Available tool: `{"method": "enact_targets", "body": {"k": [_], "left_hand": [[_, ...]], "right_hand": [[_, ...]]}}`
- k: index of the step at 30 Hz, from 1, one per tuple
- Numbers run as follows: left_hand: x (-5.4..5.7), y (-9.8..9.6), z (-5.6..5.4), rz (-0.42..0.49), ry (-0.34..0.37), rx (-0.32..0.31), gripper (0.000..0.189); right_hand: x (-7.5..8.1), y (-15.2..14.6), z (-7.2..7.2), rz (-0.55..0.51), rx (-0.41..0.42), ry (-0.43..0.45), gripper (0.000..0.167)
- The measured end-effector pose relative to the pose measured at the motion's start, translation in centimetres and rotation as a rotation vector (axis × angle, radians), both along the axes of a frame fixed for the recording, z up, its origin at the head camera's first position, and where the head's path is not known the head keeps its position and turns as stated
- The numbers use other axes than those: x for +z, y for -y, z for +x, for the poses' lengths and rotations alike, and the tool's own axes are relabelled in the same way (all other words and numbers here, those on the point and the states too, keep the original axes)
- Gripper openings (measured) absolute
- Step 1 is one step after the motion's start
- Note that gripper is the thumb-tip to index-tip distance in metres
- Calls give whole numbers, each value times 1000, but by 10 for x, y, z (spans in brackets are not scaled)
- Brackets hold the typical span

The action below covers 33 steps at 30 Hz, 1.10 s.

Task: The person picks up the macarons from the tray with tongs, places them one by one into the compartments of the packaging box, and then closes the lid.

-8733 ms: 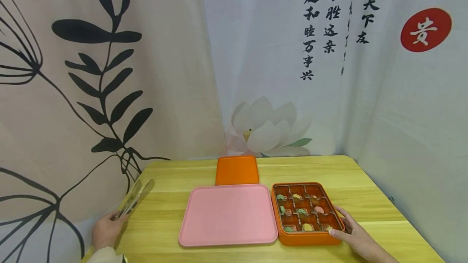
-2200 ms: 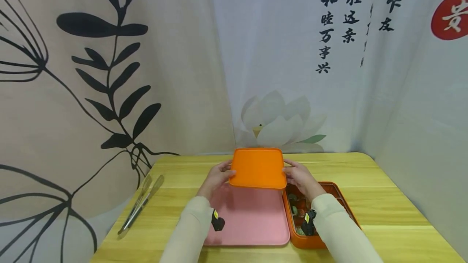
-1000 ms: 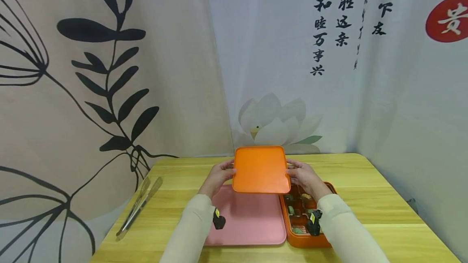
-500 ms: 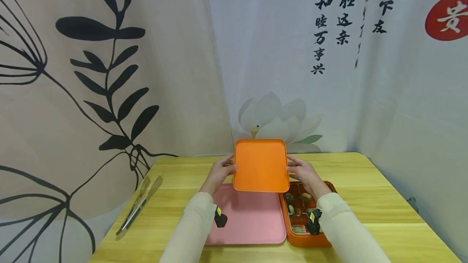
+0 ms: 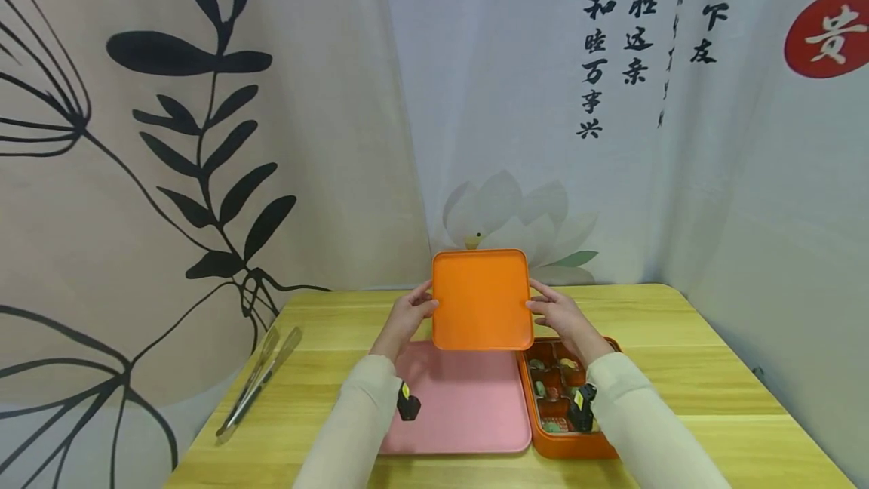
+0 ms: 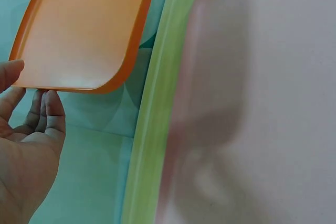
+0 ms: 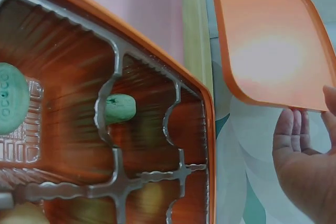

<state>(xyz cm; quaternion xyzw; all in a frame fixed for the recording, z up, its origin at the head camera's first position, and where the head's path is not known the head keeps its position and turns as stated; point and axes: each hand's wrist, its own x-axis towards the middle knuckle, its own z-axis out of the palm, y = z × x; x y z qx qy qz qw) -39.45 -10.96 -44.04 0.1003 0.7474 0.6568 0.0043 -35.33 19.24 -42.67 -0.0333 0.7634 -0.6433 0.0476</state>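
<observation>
A square orange lid (image 5: pixel 482 300) with a low rim is held up in the air, tilted so its flat face turns towards me. My left hand (image 5: pixel 406 317) pinches its left edge, thumb on the face and fingers behind, as the left wrist view shows. My right hand (image 5: pixel 560 315) grips the opposite edge the same way. Beneath the lid lies a pink tray (image 5: pixel 462 413), partly covered by lid and forearm. Right of the tray stands an orange box (image 5: pixel 573 446) with a clear divided insert; small green and yellow pieces, such as a green one (image 7: pixel 119 108), sit in its compartments.
Metal tongs (image 5: pixel 258 383) lie on the left side of the yellow wood-grain table (image 5: pixel 326 368). A printed curtain (image 5: pixel 339 134) hangs behind the table and along its sides. The box's left side is close against the tray.
Earlier the lid lay behind the tray and my left hand held the tongs, while my right held the box. Now both hands hold the lid, recently raised and tipped more upright.
</observation>
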Motion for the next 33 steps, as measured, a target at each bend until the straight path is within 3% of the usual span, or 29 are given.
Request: {"method": "enact_targets", "body": {"k": [11, 17, 25, 33], "left_hand": [[12, 3, 4, -26, -7, -10, 56], [8, 3, 2, -29, -3, 1, 54], [6, -5, 5, -18, 18, -38, 55], [5, -13, 9, -26, 44, -25, 59]], "right_hand": [[7, 3, 2, -49, 41, -25, 60], [8, -1, 4, -48, 62, -44, 68], [11, -6, 6, 12, 57, -69, 79], [9, -8, 9, 179, 21, -59, 86]]}}
